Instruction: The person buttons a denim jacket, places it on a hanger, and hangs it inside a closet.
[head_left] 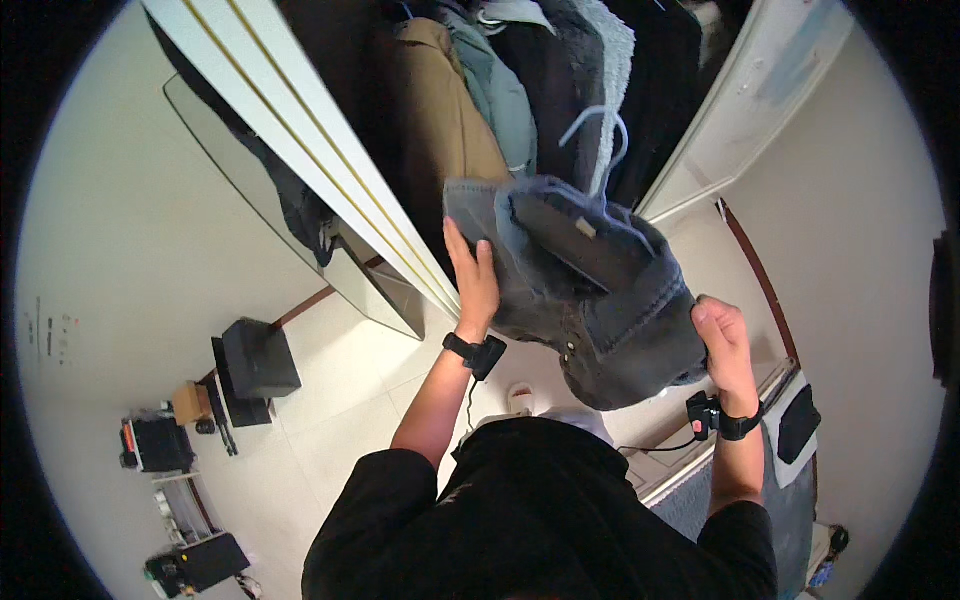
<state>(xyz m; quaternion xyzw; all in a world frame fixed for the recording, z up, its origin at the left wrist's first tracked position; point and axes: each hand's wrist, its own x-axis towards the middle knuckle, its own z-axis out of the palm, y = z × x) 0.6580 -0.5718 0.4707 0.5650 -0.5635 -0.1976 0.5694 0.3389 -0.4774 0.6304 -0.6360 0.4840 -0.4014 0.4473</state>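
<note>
Right hand (724,340) grips jacket (635,325) | left hand (475,285) splayed against it | hung clothes (505,105) behind (crowded)

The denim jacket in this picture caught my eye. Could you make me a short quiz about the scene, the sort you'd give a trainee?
1. What colour is the hanger in the denim jacket?
A) red
B) pale blue
C) black

2. True or false: both of the person's wrists are bare.

3. Which of the person's hands is nearer the white panel with gold lines?

Key:
1. B, pale blue.
2. False: each wrist wears a black strap.
3. The left hand; the right hand holds the jacket at its right side, farther from the panel.
</note>
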